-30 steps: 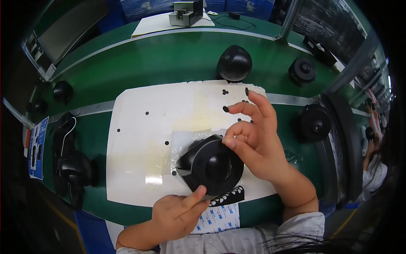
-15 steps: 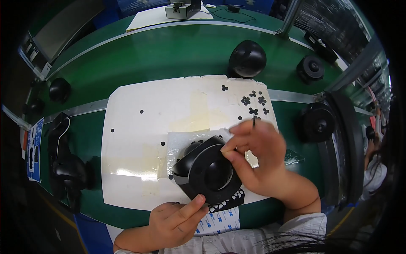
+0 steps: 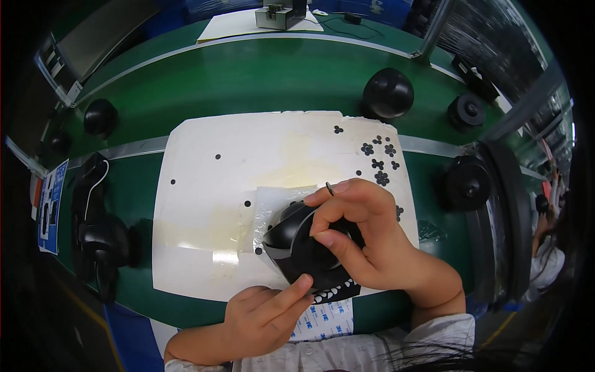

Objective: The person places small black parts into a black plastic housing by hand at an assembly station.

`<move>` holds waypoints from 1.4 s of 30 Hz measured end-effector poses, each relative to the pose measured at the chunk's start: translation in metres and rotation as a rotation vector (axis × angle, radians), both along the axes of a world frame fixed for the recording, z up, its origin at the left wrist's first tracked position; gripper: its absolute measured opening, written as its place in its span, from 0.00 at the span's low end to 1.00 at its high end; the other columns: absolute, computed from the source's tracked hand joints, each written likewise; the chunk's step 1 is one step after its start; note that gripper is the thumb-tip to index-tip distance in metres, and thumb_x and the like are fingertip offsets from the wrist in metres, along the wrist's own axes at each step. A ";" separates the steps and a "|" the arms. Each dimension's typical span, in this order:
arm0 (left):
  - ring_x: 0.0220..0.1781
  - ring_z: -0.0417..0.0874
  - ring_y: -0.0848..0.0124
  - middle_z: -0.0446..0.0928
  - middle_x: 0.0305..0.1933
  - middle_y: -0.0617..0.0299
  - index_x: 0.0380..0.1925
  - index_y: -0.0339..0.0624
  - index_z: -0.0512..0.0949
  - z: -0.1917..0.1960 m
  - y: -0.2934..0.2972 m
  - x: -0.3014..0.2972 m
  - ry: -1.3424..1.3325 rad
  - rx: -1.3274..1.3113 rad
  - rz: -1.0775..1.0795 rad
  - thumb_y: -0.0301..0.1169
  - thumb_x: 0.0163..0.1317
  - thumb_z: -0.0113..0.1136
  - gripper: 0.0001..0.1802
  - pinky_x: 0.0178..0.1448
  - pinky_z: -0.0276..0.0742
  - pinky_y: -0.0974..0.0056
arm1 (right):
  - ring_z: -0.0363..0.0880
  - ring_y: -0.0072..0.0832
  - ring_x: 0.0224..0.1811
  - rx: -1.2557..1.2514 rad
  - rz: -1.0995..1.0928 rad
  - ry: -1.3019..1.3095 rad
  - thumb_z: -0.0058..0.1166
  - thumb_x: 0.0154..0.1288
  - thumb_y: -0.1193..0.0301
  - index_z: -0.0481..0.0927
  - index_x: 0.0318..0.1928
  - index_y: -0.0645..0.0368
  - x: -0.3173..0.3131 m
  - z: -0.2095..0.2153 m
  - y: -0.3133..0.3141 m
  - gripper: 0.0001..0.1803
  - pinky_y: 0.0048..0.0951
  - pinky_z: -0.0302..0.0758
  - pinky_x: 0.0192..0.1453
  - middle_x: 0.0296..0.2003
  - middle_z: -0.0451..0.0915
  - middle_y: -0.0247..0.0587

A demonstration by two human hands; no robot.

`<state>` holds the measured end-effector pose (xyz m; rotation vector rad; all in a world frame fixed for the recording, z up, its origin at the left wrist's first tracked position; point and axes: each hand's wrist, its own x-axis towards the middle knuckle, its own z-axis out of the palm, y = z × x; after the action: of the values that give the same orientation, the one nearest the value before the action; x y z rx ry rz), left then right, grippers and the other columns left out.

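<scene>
A glossy black rounded housing [image 3: 284, 243] with a flat ring face and a round opening lies tilted on a translucent foam sheet [image 3: 268, 201] in front of me. My left hand [image 3: 263, 319] grips its near rim, with the fingers laid on the edge and the thumb hidden. Over the ring face, my right hand [image 3: 372, 232] holds thumb and index fingertip pinched; what is between them is too small to make out. A small thin dark disc [image 3: 330, 188] is seen edge-on at another of its fingertips. Under the housing's near side lies a black strip with white round spots [image 3: 338, 292].
A white board [image 3: 198, 211] carries scattered black dots and dot clusters [image 3: 382, 178] at its right. A printed backing sheet [image 3: 322, 322] lies nearest me. Black domes [image 3: 388, 93] and round black parts [image 3: 466, 183] stand around. At left is a black device with a white cable [image 3: 102, 242].
My right hand has moved left from the housing's right edge to over its ring face, with the small dark disc now farther left. My left hand stays at the near rim. The view has shifted slightly.
</scene>
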<state>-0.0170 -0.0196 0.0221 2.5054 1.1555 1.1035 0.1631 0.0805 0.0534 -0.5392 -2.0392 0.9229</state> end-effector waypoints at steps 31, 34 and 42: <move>0.18 0.71 0.70 0.69 0.54 0.51 0.32 0.39 0.78 -0.003 0.000 0.002 0.006 0.030 -0.023 0.19 0.38 0.59 0.15 0.26 0.67 0.69 | 0.70 0.34 0.50 -0.204 -0.017 -0.071 0.55 0.53 0.74 0.58 0.58 0.58 0.004 0.009 0.015 0.31 0.32 0.61 0.56 0.41 0.76 0.41; 0.18 0.71 0.70 0.68 0.55 0.51 0.32 0.39 0.78 -0.006 0.000 0.002 -0.003 0.027 -0.024 0.18 0.38 0.59 0.15 0.25 0.67 0.69 | 0.71 0.34 0.44 -0.396 0.134 -0.050 0.55 0.52 0.75 0.57 0.58 0.54 -0.002 0.012 0.017 0.33 0.33 0.63 0.53 0.33 0.77 0.38; 0.18 0.72 0.75 0.74 0.50 0.56 0.29 0.36 0.78 -0.002 0.003 0.000 0.002 0.005 0.019 0.21 0.42 0.59 0.10 0.25 0.69 0.72 | 0.70 0.37 0.44 0.160 -0.106 -0.330 0.59 0.49 0.71 0.64 0.54 0.57 -0.009 0.017 0.013 0.29 0.36 0.63 0.50 0.36 0.75 0.38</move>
<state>-0.0171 -0.0164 0.0200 2.5048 1.1813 1.1096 0.1536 0.0932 0.0709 -0.7423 -2.3284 0.6315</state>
